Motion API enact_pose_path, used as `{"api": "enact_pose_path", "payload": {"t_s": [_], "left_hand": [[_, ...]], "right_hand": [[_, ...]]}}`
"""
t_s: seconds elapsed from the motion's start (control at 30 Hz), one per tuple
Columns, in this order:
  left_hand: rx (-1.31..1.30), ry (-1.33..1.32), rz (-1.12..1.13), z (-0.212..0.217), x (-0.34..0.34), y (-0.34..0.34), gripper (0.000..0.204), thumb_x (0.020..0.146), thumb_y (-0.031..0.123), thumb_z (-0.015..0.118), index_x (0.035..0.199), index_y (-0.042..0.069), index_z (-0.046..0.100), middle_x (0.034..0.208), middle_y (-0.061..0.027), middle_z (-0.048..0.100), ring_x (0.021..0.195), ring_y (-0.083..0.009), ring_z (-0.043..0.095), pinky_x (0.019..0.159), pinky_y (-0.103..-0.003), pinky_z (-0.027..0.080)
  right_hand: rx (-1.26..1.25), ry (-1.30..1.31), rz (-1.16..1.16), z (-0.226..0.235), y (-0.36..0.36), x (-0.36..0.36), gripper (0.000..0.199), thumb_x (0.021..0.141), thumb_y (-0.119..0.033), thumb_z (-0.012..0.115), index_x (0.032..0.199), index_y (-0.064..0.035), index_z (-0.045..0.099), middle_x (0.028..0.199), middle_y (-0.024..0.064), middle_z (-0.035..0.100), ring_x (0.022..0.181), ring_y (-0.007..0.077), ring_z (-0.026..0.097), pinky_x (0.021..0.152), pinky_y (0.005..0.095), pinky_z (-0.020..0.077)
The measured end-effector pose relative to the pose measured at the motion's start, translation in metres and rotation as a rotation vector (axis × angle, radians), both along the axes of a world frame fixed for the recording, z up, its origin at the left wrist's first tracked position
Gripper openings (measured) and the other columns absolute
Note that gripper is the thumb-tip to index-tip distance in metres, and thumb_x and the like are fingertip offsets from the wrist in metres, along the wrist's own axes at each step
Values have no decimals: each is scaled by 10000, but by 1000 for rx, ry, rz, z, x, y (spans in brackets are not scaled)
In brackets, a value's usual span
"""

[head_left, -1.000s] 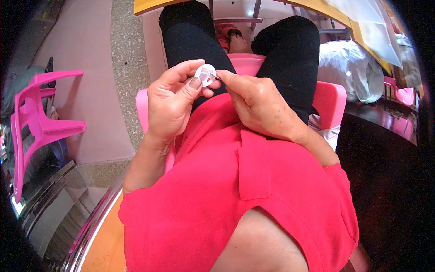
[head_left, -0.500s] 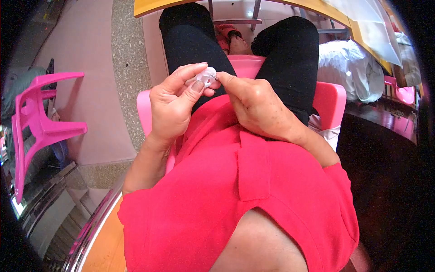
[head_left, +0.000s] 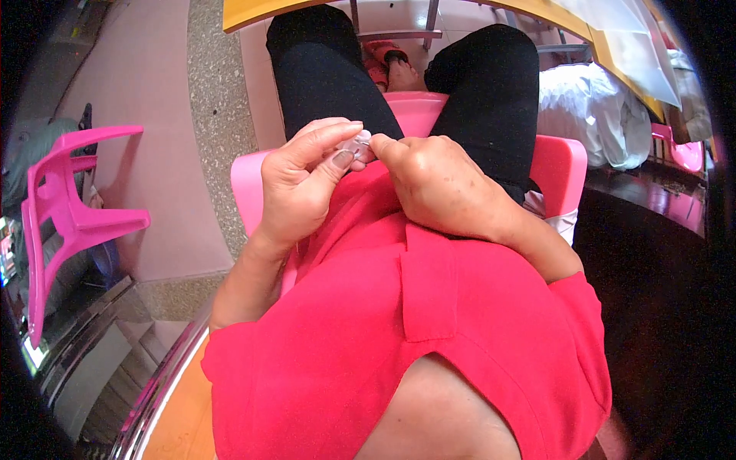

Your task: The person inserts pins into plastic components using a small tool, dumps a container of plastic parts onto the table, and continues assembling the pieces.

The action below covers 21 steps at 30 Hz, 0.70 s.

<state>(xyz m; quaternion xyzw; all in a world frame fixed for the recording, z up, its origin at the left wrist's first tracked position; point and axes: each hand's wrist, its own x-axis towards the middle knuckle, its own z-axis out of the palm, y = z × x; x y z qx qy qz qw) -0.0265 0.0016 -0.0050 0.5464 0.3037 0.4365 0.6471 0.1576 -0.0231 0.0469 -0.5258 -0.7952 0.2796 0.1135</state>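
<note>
Between the thumb and fingers of my left hand is a small white plastic piece, with openings in it, partly covered by the fingertips. Held above my lap, it is tilted toward my right hand. That hand is closed, its thumb and index finger pressed together right at the piece's edge. Something thin and greyish shows at those fingertips, too small to name. The other fingers of my right hand are curled under and hidden.
A yellow-edged table runs above my knees. Between my legs shows a pink plastic surface. A pink plastic stool lies tipped at the left. White plastic bags sit at the right, beside a dark round surface.
Both hands have shifted slightly down and to the right. The white piece has turned in my left fingers, and less of its face shows now.
</note>
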Motion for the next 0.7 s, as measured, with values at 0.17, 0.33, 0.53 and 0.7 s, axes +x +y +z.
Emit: {"api": "enact_pose_path", "payload": {"t_s": [0.17,0.33,0.53,0.7], "left_hand": [[-173,-54,-7,2,1,2,241,899,-34,521,1133,-52,578,1054,-149,606,874,-192,635,769,-275,535],[-397,-224,-1,8,-1,7,267,916,4,505,1170,-69,539,1019,-188,633,859,-254,657,731,-297,543],[-419,-242,-17,11,3,4,266,910,-4,511,1165,-76,541,1016,-192,632,856,-241,651,751,-306,542],[-417,-217,-5,9,3,3,266,901,-10,528,1157,-78,549,1004,-184,636,849,-228,647,771,-308,539]], "right_hand": [[70,-25,-11,1,-2,1,295,741,18,550,1036,34,539,697,214,609,649,358,627,573,420,503],[147,13,-58,9,-4,6,332,733,6,561,1064,25,536,698,202,608,635,349,624,561,413,504],[255,-90,-48,9,-7,4,354,723,-14,574,1073,19,537,689,167,601,612,329,621,534,396,498],[226,-162,-32,9,-8,3,361,722,-38,587,1075,11,536,695,160,605,613,322,623,550,390,503]]}}
